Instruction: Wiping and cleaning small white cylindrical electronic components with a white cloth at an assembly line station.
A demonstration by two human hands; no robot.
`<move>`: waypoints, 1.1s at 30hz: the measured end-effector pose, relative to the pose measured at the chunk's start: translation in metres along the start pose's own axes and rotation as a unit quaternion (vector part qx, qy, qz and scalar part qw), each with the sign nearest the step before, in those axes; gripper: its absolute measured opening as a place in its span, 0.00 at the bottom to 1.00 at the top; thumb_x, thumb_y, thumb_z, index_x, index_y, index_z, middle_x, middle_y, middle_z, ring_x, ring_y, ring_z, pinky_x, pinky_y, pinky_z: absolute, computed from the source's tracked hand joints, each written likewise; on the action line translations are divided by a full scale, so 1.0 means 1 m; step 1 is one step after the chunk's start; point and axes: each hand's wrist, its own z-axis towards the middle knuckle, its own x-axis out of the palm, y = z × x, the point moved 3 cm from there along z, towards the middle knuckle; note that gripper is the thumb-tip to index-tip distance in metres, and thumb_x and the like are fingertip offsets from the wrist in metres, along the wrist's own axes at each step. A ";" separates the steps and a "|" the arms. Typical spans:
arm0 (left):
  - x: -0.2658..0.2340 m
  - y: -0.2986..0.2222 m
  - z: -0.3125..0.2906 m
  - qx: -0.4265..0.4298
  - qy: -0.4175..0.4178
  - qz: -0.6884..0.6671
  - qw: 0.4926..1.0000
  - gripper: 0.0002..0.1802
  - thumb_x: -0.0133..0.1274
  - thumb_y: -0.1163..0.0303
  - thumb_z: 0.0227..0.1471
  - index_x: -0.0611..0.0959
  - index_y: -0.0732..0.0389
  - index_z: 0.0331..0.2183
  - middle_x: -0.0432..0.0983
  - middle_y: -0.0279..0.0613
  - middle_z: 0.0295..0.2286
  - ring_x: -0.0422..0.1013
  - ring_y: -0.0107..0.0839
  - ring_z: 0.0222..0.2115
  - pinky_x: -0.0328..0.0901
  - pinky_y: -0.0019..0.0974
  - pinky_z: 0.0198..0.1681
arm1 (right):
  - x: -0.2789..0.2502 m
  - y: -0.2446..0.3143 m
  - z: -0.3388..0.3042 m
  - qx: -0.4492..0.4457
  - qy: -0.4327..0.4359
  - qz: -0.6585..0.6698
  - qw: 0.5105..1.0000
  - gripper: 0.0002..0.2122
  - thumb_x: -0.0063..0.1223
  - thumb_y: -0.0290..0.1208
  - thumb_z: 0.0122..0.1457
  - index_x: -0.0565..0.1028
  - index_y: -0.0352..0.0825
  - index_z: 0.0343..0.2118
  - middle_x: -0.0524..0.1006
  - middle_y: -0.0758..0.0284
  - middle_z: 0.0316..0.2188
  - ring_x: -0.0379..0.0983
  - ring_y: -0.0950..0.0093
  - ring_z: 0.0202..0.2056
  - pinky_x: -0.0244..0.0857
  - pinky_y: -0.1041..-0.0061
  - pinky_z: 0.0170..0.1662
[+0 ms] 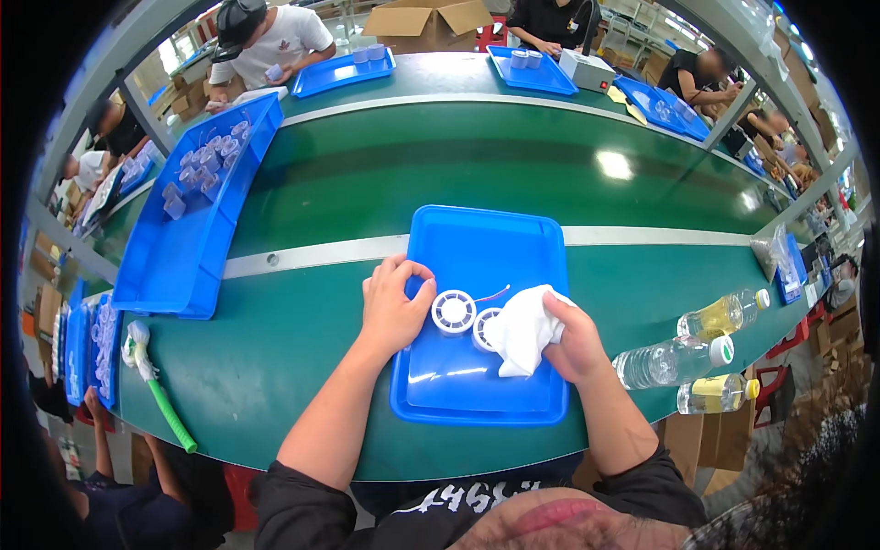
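Two small white round housings with dark slotted tops, like little fans, are on a blue tray (486,408) in front of me. At the upper left of the left housing (454,313), my left hand (396,301) is curled, thumb and index tips close together; what they pinch, if anything, cannot be made out. My right hand (579,341) is closed on a crumpled white cloth (524,332). The cloth covers part of the right housing (486,330). A thin reddish wire (495,294) sticks out to the right, between the left housing and the cloth.
A long blue bin (170,261) holding several whitish parts stands at the left, near a green-handled tool (170,412) with a plastic-wrapped head. Three bottles, including a clear one (669,362), lie at the right. Across the green belt (440,156), people work beside blue trays.
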 end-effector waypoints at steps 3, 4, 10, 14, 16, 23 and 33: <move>-0.002 -0.002 -0.001 0.006 -0.004 -0.006 1.000 0.11 0.54 0.60 0.52 0.81 0.55 0.35 0.69 0.49 0.49 0.61 0.47 0.55 0.52 0.48 0.57 | -0.002 0.000 -0.001 -0.002 0.017 0.000 1.000 0.17 0.41 0.37 0.66 0.70 0.29 0.49 0.77 0.59 0.45 0.75 0.67 0.46 0.66 0.67 0.52; -0.002 -0.002 -0.001 0.002 -0.005 -0.007 1.000 0.11 0.54 0.60 0.52 0.81 0.55 0.35 0.69 0.49 0.49 0.61 0.47 0.55 0.52 0.48 0.57 | -0.002 -0.001 -0.001 -0.005 0.020 0.000 1.000 0.17 0.41 0.37 0.66 0.71 0.29 0.49 0.77 0.59 0.44 0.75 0.67 0.46 0.66 0.67 0.52; -0.001 0.000 0.000 0.024 -0.029 0.005 0.999 0.09 0.54 0.62 0.49 0.81 0.54 0.33 0.71 0.49 0.47 0.65 0.46 0.50 0.54 0.46 0.54 | 0.002 0.000 -0.001 -0.005 0.012 0.003 1.000 0.17 0.41 0.38 0.66 0.71 0.29 0.49 0.77 0.59 0.44 0.75 0.67 0.46 0.67 0.67 0.52; -0.002 -0.002 0.000 0.027 -0.039 0.013 0.999 0.09 0.54 0.62 0.49 0.81 0.54 0.32 0.71 0.48 0.47 0.65 0.46 0.50 0.54 0.46 0.54 | 0.005 0.002 -0.002 -0.009 -0.001 -0.001 1.000 0.16 0.40 0.37 0.66 0.70 0.30 0.47 0.77 0.58 0.43 0.75 0.65 0.45 0.67 0.65 0.50; 0.000 0.001 0.000 0.027 -0.041 0.009 0.999 0.09 0.54 0.62 0.49 0.81 0.54 0.32 0.71 0.48 0.47 0.65 0.46 0.49 0.54 0.46 0.54 | 0.004 0.001 -0.001 -0.010 0.003 -0.003 1.000 0.16 0.40 0.37 0.66 0.70 0.30 0.47 0.77 0.58 0.43 0.75 0.65 0.45 0.67 0.65 0.50; -0.003 -0.004 -0.001 0.005 -0.003 -0.001 1.000 0.11 0.53 0.61 0.52 0.81 0.55 0.35 0.69 0.47 0.49 0.63 0.45 0.53 0.52 0.46 0.57 | 0.003 0.002 -0.002 0.002 -0.014 -0.012 1.000 0.16 0.39 0.37 0.66 0.71 0.30 0.47 0.77 0.58 0.42 0.75 0.65 0.45 0.67 0.65 0.51; -0.001 -0.001 0.000 0.028 -0.039 0.008 0.999 0.09 0.54 0.62 0.49 0.81 0.55 0.31 0.71 0.44 0.45 0.66 0.43 0.47 0.55 0.44 0.52 | 0.007 0.002 -0.001 -0.006 0.003 -0.003 1.000 0.16 0.39 0.38 0.66 0.69 0.30 0.48 0.77 0.58 0.43 0.75 0.65 0.45 0.67 0.64 0.51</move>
